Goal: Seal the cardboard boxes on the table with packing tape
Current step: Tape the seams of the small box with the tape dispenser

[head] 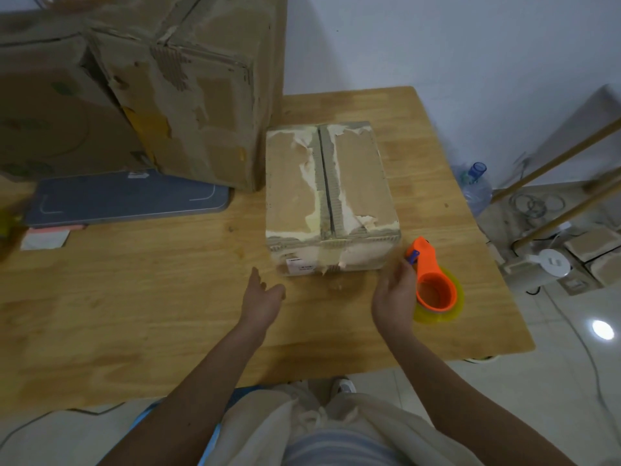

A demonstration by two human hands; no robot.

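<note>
Your wooden surface (168, 297) fills most of the view. At about 10 o'clock on it stands the biggest thing, a tall worn cardboard box (188, 95), with a second large box (50, 112) pressed against its left side. Just in front of them, at 9 o'clock, lies a flat grey scale (127, 200).

At the centre, toward 12 o'clock from your hands, sits the small box (331, 196). Its two top flaps are folded down and meet along a middle seam that shows no fresh tape, only torn paper and old tape scraps. A white label sits on its near face.

At 3 o'clock from that box's near corner is the orange tape dispenser (433, 284) with its yellowish roll, resting at or just above the surface; the blur makes that hard to judge. Your right hand (396, 297) touches its left side, the grip loose around it and not visibly clamped. Your left hand (262, 297) hovers near the box's front left corner, grip spread wide, holding nothing.
</note>
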